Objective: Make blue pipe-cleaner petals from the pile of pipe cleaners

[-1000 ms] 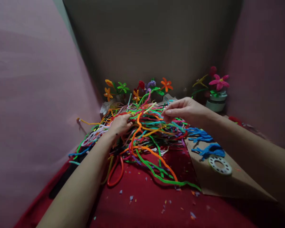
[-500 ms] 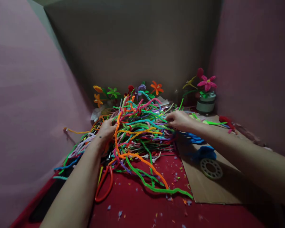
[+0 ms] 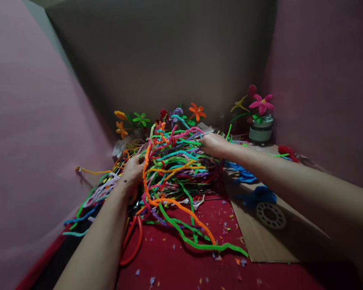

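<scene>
A large tangled heap of colourful pipe cleaners (image 3: 172, 165) lies between my two hands. My left hand (image 3: 134, 171) is closed around the heap's left side, its fingertips partly hidden among the strands. At the upper right of the heap, my right hand (image 3: 214, 145) is closed on pipe cleaners, fingers pointing left and partly out of sight. A long orange pipe cleaner (image 3: 184, 206) and a green pipe cleaner (image 3: 199, 245) trail from the heap toward me. Red-handled scissors (image 3: 139, 241) lie beside my left forearm, their blades covered by strands.
Fuzzy flowers, among them an orange flower (image 3: 197, 111), stand behind the heap. A pale jar (image 3: 261, 131) holds a pink flower at back right. Cardboard (image 3: 269, 249) carries a white ring with holes (image 3: 271, 215) and blue pipe cleaners (image 3: 245, 173). Scraps dot the red tabletop (image 3: 169, 266).
My right hand has moved left and slightly up along the heap's right side. The left hand stays on the heap's left side. The camera view has shifted slightly.
</scene>
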Action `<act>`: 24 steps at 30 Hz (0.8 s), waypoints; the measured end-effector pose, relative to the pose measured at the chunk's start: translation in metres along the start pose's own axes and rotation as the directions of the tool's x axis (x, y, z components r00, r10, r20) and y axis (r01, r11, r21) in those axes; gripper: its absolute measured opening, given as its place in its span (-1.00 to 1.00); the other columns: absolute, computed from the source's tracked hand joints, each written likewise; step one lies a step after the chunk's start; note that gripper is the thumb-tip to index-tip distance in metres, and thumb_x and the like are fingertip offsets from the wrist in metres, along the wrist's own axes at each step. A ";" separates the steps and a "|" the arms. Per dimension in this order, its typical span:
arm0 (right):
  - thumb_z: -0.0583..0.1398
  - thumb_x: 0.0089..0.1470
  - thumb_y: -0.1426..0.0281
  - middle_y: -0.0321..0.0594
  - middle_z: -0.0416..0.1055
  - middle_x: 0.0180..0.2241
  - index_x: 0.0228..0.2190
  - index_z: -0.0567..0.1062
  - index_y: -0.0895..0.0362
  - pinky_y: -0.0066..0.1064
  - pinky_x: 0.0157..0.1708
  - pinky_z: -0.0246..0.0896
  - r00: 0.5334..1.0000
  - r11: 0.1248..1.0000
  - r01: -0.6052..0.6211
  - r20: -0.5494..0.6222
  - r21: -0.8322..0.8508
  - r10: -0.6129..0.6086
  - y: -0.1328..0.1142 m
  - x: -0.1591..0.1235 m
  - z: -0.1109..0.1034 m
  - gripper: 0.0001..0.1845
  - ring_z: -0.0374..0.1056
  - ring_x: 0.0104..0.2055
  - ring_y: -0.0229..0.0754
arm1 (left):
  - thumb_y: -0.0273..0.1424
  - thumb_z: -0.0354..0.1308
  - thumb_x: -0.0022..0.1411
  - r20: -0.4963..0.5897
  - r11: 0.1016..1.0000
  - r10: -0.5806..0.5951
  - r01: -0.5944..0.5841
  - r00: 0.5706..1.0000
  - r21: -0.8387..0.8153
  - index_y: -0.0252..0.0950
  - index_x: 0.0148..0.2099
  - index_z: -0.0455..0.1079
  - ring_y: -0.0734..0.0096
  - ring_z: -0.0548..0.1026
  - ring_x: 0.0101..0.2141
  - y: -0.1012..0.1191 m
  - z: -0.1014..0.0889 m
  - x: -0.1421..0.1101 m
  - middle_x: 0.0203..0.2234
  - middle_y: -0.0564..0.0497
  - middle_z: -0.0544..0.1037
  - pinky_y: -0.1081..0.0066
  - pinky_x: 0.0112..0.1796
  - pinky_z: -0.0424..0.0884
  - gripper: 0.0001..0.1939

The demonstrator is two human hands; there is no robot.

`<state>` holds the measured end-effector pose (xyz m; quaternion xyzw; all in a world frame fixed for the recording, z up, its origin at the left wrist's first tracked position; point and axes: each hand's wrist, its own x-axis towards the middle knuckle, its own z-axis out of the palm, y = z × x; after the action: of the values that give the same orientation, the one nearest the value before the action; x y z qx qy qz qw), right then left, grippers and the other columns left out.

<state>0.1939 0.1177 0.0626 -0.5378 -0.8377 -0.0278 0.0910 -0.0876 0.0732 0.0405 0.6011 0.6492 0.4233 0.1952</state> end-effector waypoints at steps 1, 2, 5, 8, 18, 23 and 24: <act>0.07 0.00 0.35 0.05 0.47 -0.27 -0.26 0.53 0.18 -0.35 -0.37 0.16 1.000 1.000 -0.005 -0.017 0.010 0.005 0.002 0.003 -0.003 -0.68 0.38 -0.22 0.01 | -0.16 0.18 -0.22 0.019 1.000 0.002 -0.002 1.000 -0.026 -0.37 -0.31 0.44 0.44 0.37 -0.61 0.000 0.000 -0.001 -0.66 0.08 0.45 0.47 -0.56 0.32 -0.56; 0.07 0.00 0.35 0.03 0.47 -0.27 -0.25 0.53 0.16 -0.36 -0.37 0.15 0.999 1.000 -0.008 -0.032 0.022 0.008 0.003 0.005 -0.005 -0.68 0.38 -0.21 0.01 | -0.15 0.18 -0.21 0.039 0.998 0.004 -0.002 0.999 -0.060 -0.37 -0.28 0.44 0.43 0.38 -0.60 -0.001 0.001 -0.001 -0.65 0.08 0.45 0.46 -0.55 0.33 -0.54; 0.10 -0.03 0.35 -0.05 0.47 -0.28 -0.26 0.54 0.14 -0.40 -0.38 0.12 0.998 0.998 -0.013 -0.053 0.061 0.016 0.008 0.008 -0.009 -0.69 0.37 -0.23 -0.06 | -0.17 0.21 -0.21 0.072 0.989 -0.014 0.024 0.997 -0.148 -0.36 -0.23 0.42 0.43 0.39 -0.59 -0.002 0.001 -0.002 -0.66 0.10 0.44 0.47 -0.54 0.34 -0.53; 0.18 -0.10 0.30 -0.12 0.47 -0.33 -0.25 0.54 0.16 -0.45 -0.39 0.12 1.000 0.986 0.009 -0.015 0.169 -0.007 0.017 0.007 -0.012 -0.67 0.35 -0.30 -0.16 | -0.21 0.23 -0.22 0.093 0.986 -0.046 0.060 0.995 -0.156 -0.35 -0.25 0.41 0.51 0.32 -0.67 -0.003 0.000 -0.002 -0.70 0.14 0.40 0.50 -0.60 0.29 -0.55; 0.21 -0.16 0.41 -0.31 0.31 -0.70 -0.58 0.52 0.27 -0.47 -0.56 -0.07 0.987 0.933 -0.050 0.163 0.356 -0.009 0.056 -0.047 -0.047 -0.85 0.12 -0.62 -0.38 | -0.27 0.26 -0.26 0.101 0.974 -0.077 0.096 0.992 -0.207 -0.32 -0.30 0.41 0.43 0.39 -0.62 0.000 0.002 -0.001 -0.65 0.11 0.45 0.48 -0.59 0.31 -0.61; 0.26 -0.26 0.37 -0.29 0.33 -0.66 -0.58 0.52 0.21 -0.48 -0.61 -0.11 0.930 0.985 0.098 0.340 0.142 -0.141 0.043 -0.077 -0.026 -0.86 0.17 -0.59 -0.33 | -0.22 0.26 -0.30 0.089 0.987 -0.068 0.080 0.994 -0.141 -0.34 -0.34 0.42 0.42 0.38 -0.61 -0.001 0.001 0.002 -0.67 0.11 0.44 0.46 -0.56 0.33 -0.59; 0.25 -0.25 0.36 -0.27 0.34 -0.63 -0.56 0.52 0.20 -0.48 -0.61 -0.10 0.928 0.991 0.119 0.349 0.055 -0.131 0.040 -0.081 -0.021 -0.85 0.20 -0.57 -0.31 | -0.21 0.25 -0.28 0.070 0.992 -0.056 0.063 0.996 -0.112 -0.33 -0.34 0.42 0.41 0.39 -0.60 -0.002 0.001 0.002 -0.66 0.10 0.44 0.47 -0.56 0.33 -0.60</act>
<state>0.2652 0.0588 0.0668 -0.4780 -0.8734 0.0769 -0.0532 -0.0880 0.0752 0.0391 0.5830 0.6347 0.4335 0.2633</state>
